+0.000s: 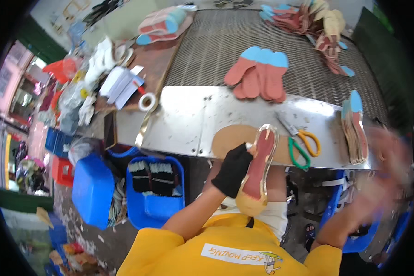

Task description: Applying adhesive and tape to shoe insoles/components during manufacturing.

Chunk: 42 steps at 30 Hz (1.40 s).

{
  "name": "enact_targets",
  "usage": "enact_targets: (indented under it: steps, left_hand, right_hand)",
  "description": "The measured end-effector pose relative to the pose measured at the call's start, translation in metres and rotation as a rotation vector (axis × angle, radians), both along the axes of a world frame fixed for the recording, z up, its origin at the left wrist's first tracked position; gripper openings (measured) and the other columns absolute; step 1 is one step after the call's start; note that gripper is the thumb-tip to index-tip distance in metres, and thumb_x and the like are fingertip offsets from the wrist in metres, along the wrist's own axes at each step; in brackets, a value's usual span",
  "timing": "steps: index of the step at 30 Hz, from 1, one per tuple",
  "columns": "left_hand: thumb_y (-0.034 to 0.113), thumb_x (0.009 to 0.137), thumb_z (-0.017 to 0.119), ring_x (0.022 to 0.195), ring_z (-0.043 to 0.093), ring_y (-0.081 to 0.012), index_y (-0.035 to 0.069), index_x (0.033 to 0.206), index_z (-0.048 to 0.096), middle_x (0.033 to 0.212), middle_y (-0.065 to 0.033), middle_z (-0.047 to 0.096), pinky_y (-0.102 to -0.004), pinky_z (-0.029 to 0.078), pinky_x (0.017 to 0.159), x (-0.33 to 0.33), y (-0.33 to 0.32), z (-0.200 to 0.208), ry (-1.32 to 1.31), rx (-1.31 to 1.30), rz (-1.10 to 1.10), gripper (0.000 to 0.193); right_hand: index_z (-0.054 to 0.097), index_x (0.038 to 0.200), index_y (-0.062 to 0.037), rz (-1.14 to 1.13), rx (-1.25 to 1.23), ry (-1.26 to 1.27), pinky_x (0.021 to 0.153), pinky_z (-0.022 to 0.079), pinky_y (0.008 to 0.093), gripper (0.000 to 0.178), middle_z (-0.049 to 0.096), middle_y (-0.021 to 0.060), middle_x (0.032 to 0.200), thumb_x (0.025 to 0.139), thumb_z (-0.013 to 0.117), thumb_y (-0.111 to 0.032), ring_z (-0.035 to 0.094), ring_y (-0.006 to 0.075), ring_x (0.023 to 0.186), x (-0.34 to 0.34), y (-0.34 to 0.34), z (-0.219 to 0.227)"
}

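Note:
My left hand (233,171), in a black fingerless glove, grips a shoe insole (261,163) by its side. The insole has a dark red middle, a shiny pale rim and a cream end toward my body. It is held over the front edge of the metal table, above a brown rounded board (227,138). My right hand (391,158) is smeared by motion at the far right, and its fingers cannot be made out. Nearest to it stands a stack of insoles (354,126), red and blue on top.
Scissors (295,131) with orange and green loops lie on the metal tabletop (179,119). Red-and-blue insoles (262,76) rest on the mesh belt (207,55). A tape roll (146,101) sits at the left. Blue bins (156,214) stand below, and more insoles (163,25) are piled behind.

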<state>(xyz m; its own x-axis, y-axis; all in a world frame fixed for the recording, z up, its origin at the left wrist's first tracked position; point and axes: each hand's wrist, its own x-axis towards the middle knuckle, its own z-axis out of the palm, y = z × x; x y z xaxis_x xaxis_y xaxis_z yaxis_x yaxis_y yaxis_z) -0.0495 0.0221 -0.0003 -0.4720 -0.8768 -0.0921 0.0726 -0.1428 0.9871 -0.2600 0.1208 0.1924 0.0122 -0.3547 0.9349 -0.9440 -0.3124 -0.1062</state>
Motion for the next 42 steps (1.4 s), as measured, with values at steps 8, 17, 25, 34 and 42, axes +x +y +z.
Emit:
enact_targets:
  steps: [8, 17, 25, 34, 42]
  left_hand:
    - [0.019, 0.095, 0.056, 0.077, 0.049, -0.0019, 0.007, 0.092, 0.061, 0.083, 0.0068, 0.056, -0.0211, 0.042, 0.068, -0.016, 0.016, 0.017, 0.123, 0.201, -0.13, 0.014]
    - [0.029, 0.098, 0.051, 0.066, 0.049, -0.0052, 0.01, 0.084, 0.056, 0.074, 0.0038, 0.053, -0.0228, 0.041, 0.06, -0.026, 0.021, 0.007, 0.233, 0.36, 0.047, 0.024]
    - [0.024, 0.094, 0.052, 0.067, 0.052, -0.0067, 0.011, 0.087, 0.056, 0.075, 0.0027, 0.054, -0.0227, 0.042, 0.058, -0.023, 0.041, 0.039, 0.384, 0.453, 0.116, 0.016]
    - [0.011, 0.095, 0.052, 0.078, 0.058, -0.007, 0.002, 0.1, 0.06, 0.087, -0.0011, 0.063, -0.0215, 0.047, 0.068, -0.027, 0.047, 0.013, 0.143, 0.248, -0.058, 0.013]
    - [0.013, 0.085, 0.066, 0.089, 0.056, -0.0107, 0.002, 0.111, 0.061, 0.096, -0.0018, 0.062, -0.0265, 0.045, 0.078, -0.038, 0.052, 0.006, -0.012, 0.126, -0.448, 0.029]
  right_hand:
    - [0.055, 0.118, -0.0006, 0.139, 0.582, -0.929, 0.09, 0.045, 0.0316, 0.034, 0.059, 0.0098, 0.114, 0.085, 0.061, -0.006, 0.056, 0.0188, 0.104, 0.018, 0.009, -0.099]
    - [0.043, 0.131, 0.0013, 0.086, -0.434, -0.895, 0.094, 0.042, 0.0338, 0.057, 0.052, 0.0159, 0.126, 0.086, 0.058, -0.031, 0.052, 0.0247, 0.112, -0.018, 0.032, -0.008]
    - [0.06, 0.104, -0.0001, 0.036, 0.231, -0.842, 0.084, 0.049, 0.0376, 0.029, 0.06, 0.0175, 0.103, 0.081, 0.064, -0.016, 0.06, 0.032, 0.095, 0.031, 0.012, -0.073]
    - [0.063, 0.098, 0.001, 0.438, 0.702, -1.279, 0.068, 0.045, 0.0203, 0.02, 0.06, -0.0028, 0.079, 0.094, 0.057, -0.017, 0.052, 0.0017, 0.076, 0.025, 0.028, -0.15]
    - [0.064, 0.094, 0.0017, 0.192, 0.337, -1.448, 0.056, 0.043, 0.019, 0.013, 0.062, -0.002, 0.077, 0.092, 0.055, -0.008, 0.053, 0.0013, 0.068, -0.011, 0.026, -0.181]
